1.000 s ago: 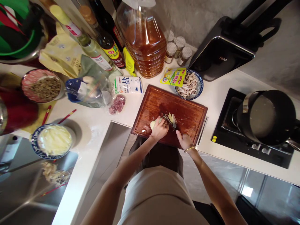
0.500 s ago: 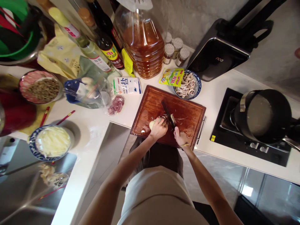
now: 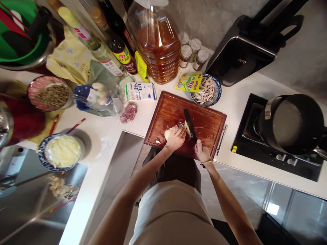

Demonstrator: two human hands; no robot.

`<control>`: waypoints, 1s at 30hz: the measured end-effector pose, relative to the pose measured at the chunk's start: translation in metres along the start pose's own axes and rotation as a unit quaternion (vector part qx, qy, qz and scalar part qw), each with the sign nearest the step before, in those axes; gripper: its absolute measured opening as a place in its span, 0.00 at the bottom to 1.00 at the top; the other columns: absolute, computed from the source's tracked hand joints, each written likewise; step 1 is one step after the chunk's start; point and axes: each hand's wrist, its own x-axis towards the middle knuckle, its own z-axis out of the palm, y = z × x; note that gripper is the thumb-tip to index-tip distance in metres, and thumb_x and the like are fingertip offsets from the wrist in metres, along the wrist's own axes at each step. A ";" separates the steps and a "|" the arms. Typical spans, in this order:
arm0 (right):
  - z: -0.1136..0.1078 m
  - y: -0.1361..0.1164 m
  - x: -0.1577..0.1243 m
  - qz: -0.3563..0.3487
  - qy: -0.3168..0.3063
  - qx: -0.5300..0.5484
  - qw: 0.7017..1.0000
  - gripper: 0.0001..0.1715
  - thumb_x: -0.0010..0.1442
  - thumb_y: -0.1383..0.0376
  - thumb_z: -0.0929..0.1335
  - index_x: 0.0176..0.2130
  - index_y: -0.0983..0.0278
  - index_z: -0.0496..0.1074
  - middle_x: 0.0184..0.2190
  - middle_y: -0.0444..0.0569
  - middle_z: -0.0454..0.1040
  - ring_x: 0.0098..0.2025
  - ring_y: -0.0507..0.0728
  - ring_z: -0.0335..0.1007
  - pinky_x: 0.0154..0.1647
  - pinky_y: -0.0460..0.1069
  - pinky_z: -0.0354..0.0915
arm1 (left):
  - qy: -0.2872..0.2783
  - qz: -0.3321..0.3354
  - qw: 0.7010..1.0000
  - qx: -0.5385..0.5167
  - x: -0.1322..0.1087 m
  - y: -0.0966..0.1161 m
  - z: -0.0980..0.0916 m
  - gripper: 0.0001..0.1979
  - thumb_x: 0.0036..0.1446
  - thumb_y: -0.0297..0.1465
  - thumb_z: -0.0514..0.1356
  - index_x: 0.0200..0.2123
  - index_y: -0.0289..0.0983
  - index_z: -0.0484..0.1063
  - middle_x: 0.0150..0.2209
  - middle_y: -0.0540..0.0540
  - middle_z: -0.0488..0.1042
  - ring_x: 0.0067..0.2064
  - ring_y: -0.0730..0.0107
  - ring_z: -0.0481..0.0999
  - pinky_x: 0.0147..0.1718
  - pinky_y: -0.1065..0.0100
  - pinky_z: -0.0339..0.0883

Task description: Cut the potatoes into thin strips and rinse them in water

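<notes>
On the wooden cutting board (image 3: pixel 168 105) my left hand (image 3: pixel 176 137) is closed over a pale, rounded vegetable (image 3: pixel 168 133), most of it hidden under the fingers; I cannot tell its kind. My right hand (image 3: pixel 202 151) grips the handle of a dark-bladed kitchen knife (image 3: pixel 189 121). Its blade points away from me, a little to the right of my left fingers. A pale cut slice (image 3: pixel 187 128) sits against the blade's left side, and thin white shreds lie around it.
Behind the board stand a bowl of sliced mushrooms (image 3: pixel 207 91) with a yellow packet (image 3: pixel 189 82) on its rim, and a knife block (image 3: pixel 242 54). A dark pot (image 3: pixel 291 124) is on the hob at right. Bagged meat (image 3: pixel 129 112) and a bowl of pale strips (image 3: pixel 62 152) are left.
The knife has shifted right, away from my left fingers, and the pale slice now shows on the blade's left side. My left hand stays on the vegetable. The whole view has shifted slightly.
</notes>
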 end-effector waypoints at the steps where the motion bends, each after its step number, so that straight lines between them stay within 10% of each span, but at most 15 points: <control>1: 0.001 0.000 -0.001 0.002 0.000 -0.011 1.000 0.38 0.61 0.43 0.45 0.15 0.61 0.56 0.13 0.45 0.61 0.18 0.51 0.59 0.24 0.47 0.53 | -0.001 -0.001 1.000 0.000 -0.001 0.001 0.000 0.21 0.58 0.26 0.49 0.54 0.29 0.66 0.53 0.35 0.69 0.58 0.56 0.63 0.60 0.48 0.48; 30: 0.013 -0.006 -0.002 0.023 -0.017 -0.047 0.998 0.40 0.61 0.43 0.43 0.14 0.60 0.57 0.14 0.47 0.64 0.20 0.54 0.62 0.28 0.49 0.56 | 0.001 0.005 1.000 -0.010 0.000 -0.001 0.004 0.18 0.57 0.25 0.51 0.49 0.32 0.71 0.48 0.36 0.73 0.56 0.55 0.65 0.60 0.45 0.48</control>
